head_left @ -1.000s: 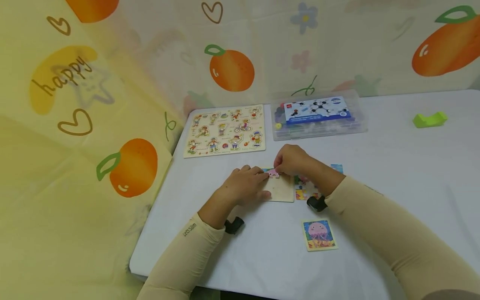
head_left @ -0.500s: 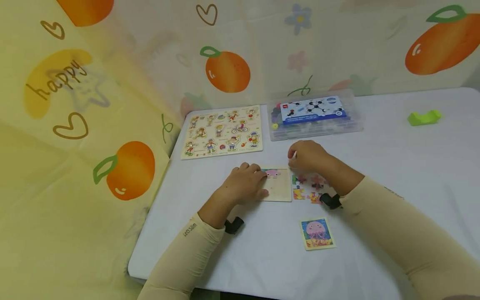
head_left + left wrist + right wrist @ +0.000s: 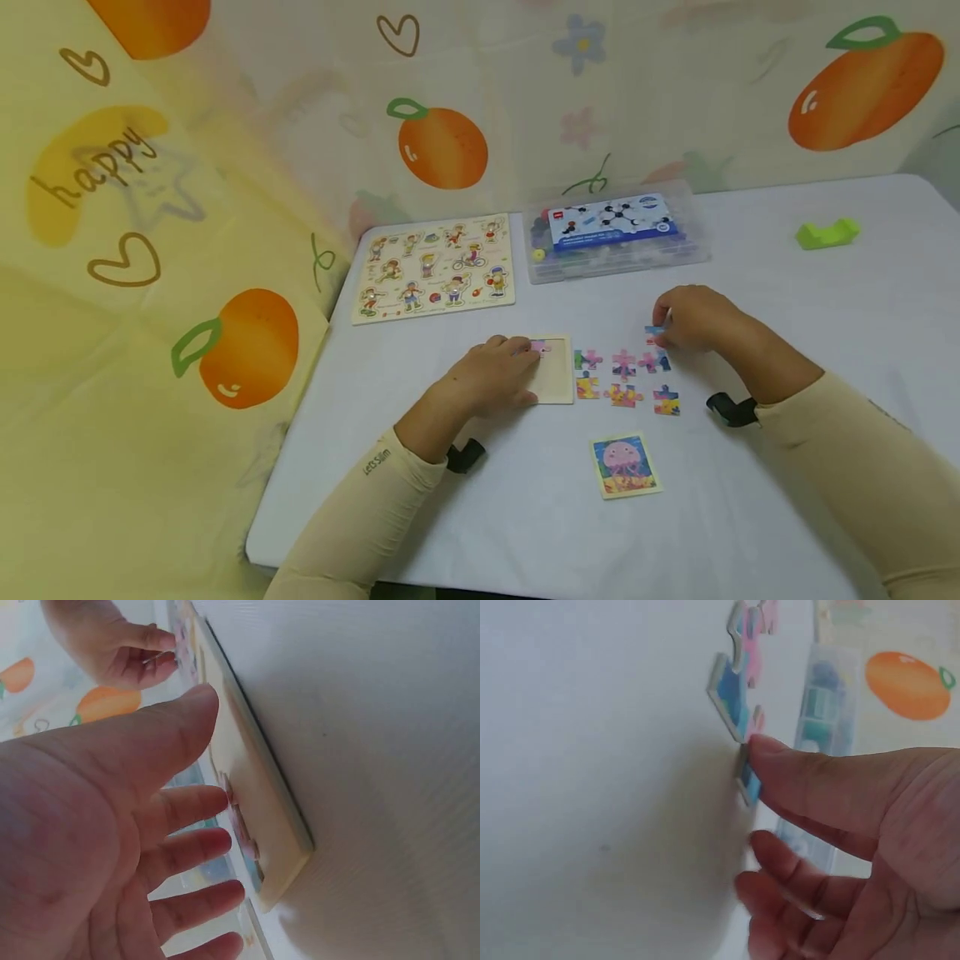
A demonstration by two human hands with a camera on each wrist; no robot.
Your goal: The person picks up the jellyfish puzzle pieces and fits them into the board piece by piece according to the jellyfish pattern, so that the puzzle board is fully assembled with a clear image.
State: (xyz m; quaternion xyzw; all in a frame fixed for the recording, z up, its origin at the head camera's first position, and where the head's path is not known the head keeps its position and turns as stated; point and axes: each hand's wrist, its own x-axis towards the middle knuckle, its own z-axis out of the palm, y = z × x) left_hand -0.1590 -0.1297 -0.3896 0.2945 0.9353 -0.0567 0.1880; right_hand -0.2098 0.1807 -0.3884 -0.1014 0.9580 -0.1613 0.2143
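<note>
In the head view, my left hand [image 3: 491, 377] rests over the left side of a shallow wooden puzzle tray [image 3: 557, 387]. Its fingers are loosely extended at the tray's edge, as the left wrist view also shows. A pink jigsaw piece [image 3: 540, 347] lies inside the tray's top, partly covered by those fingers. To the right, my right hand [image 3: 697, 318] pinches a blue jigsaw piece [image 3: 748, 776] between thumb and index finger, at table level. Several loose jigsaw pieces [image 3: 623, 365] lie in rows between the tray and this hand.
A jellyfish picture card [image 3: 626, 467] lies nearer the front. Behind are a wooden peg board with figures [image 3: 435, 271] and a clear plastic case [image 3: 618, 229] of model parts. A bright green curved block [image 3: 827, 234] sits at far right. Printed curtains border the table.
My right hand has moved right, from the tray across the loose pieces to the blue piece at their far right corner. The left hand stays on the tray. The head view has shifted slightly.
</note>
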